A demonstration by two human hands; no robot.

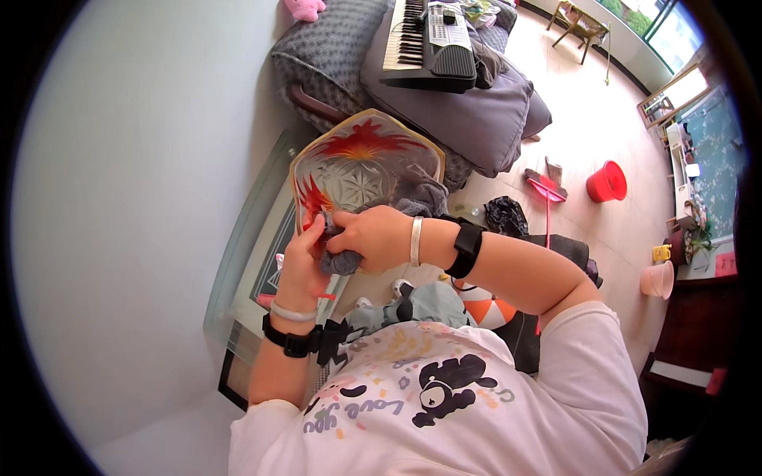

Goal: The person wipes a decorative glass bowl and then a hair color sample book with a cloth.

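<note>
A large clear glass bowl [361, 152] with a yellow rim and red-orange leaf-like decoration is tilted so its cut-patterned inside faces me. My left hand [302, 259] grips its near left rim, thumb uppermost. Pressed at that same rim, my right hand [375, 237] pinches a grey cloth [341, 262]. Part of the cloth bunches below the fingers, and the rest drapes over the bowl's right side. The fingers of my left hand under the bowl are hidden.
A glass-topped table [247, 262] stands by the wall. Ahead, cushions [446, 107] carry an electronic keyboard [425, 47]. To the right are a black plastic bag [506, 215], a pink dustpan [546, 185], a red bucket [607, 181] and an orange-white ball [485, 303].
</note>
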